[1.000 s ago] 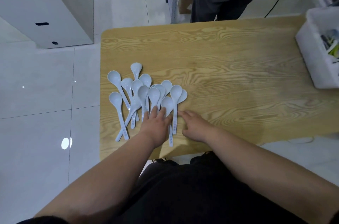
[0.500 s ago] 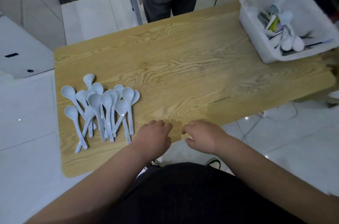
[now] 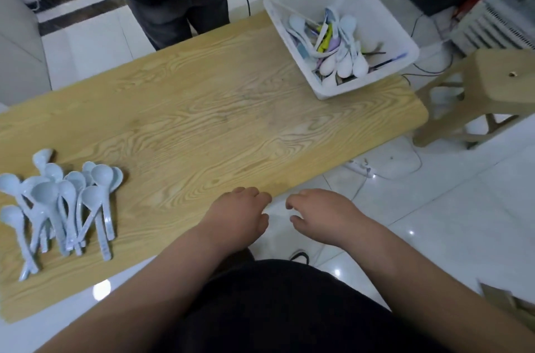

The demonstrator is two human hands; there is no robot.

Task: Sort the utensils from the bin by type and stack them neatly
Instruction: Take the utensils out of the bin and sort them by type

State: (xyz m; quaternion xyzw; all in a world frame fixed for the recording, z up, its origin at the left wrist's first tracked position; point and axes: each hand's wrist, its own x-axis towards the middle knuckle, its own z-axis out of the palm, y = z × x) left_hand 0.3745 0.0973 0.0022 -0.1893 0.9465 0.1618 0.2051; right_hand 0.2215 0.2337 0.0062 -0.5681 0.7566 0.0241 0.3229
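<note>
A person's left hand [image 3: 240, 216] and right hand [image 3: 321, 216] were side by side at the near edge of a wooden table [image 3: 217, 121]. Their fingers were loosely curled and both were empty. The left hand was over the tabletop, the right just past its edge. A pile of pale blue plastic soup spoons [image 3: 60, 202] lay at the table's left end, well apart from the hands. A white plastic bin [image 3: 376, 11] on the far right corner held mixed utensils [image 3: 333, 45]. A tan stool [image 3: 492, 83] stood beside it.

Single head-worn wide-angle view, facing forward and down, close above table [image 3: 217, 121] edge
</note>
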